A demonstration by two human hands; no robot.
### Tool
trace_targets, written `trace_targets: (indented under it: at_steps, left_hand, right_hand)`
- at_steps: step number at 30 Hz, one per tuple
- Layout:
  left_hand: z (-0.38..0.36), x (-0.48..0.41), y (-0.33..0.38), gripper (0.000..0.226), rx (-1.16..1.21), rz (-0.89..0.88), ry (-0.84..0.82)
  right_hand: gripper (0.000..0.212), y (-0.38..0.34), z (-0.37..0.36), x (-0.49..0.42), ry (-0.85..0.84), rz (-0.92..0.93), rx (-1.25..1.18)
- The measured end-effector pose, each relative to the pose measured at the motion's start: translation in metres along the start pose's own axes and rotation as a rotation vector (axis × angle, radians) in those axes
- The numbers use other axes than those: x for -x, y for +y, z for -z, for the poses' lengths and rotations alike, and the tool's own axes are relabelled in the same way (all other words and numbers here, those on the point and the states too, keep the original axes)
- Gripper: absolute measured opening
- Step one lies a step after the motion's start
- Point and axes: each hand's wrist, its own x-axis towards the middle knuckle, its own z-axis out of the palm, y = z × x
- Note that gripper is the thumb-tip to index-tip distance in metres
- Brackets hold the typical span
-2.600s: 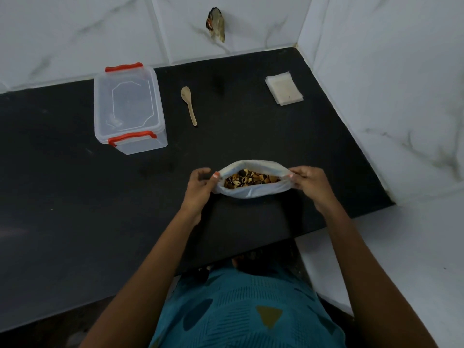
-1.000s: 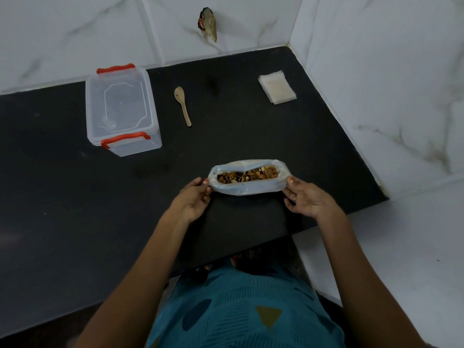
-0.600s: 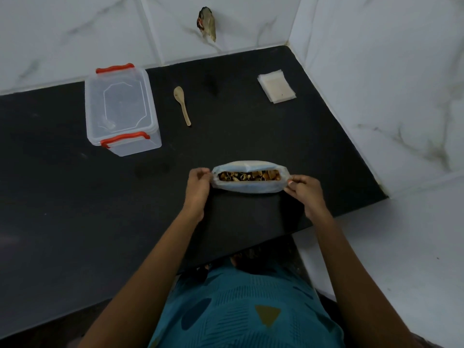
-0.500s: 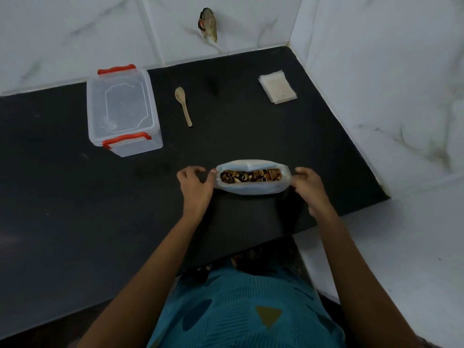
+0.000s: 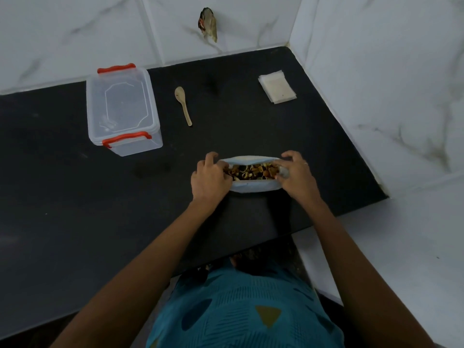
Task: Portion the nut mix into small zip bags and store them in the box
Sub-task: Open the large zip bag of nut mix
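fingers on both hands are curled and pinching. the left hand [image 5: 211, 178] grips the left end of the big bag's [image 5: 253, 187] mouth and the right hand [image 5: 296, 174] grips the right end, spreading it over the nut mix [image 5: 251, 171] inside.

the dark tabletop [image 5: 75, 209] runs wide to the left. its near edge passes under the forearms and its right edge falls away close beside the right hand, with the tiled wall [image 5: 376, 71] closing the far side and the right corner.

the clear box [image 5: 123, 109] sits far left, well apart from the bag, lid on and red latches down. the big bag stands near the front edge. a flat stack of small zip bags [image 5: 277, 87] lies in the far right corner, and a wooden spoon [image 5: 183, 104] lies between box and stack.

this looks like the opening step, readying the supply bag, with nothing portioned yet. next, one hand must let go to fetch a zip bag and the spoon, so the mouth has to stay open unaided or it may slump and spill. there is ample room left and ahead of the bag, but it is tight on the right.
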Motion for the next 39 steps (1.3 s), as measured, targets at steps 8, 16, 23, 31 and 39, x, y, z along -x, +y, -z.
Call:
trace_targets:
  at_steps: [8, 16, 23, 31, 39]
  left_hand:
    - [0.000, -0.014, -0.005, 0.078, 0.163, 0.044, -0.352]
    - [0.003, -0.008, -0.017, 0.065, 0.339, 0.016, -0.341]
    - [0.007, -0.016, -0.008, 0.074, 0.233, 0.006, -0.394]
    - [0.003, 0.001, -0.013, 0.034, 0.809, 0.259, 0.119]
    - [-0.033, 0.015, 0.019, 0.043, 1.231, 0.746, -0.030]
  right_hand:
    - [0.077, 0.000, 0.003, -0.015, -0.309, -0.103, 0.016]
    - [0.061, 0.009, 0.004, -0.011, -0.283, -0.140, -0.252]
    - [0.039, 0.007, -0.001, -0.010, -0.081, -0.121, -0.248]
    - [0.019, 0.008, 0.011, -0.005, -0.024, -0.191, -0.131]
    - [0.030, -0.013, 0.003, -0.035, -0.159, -0.035, -0.165]
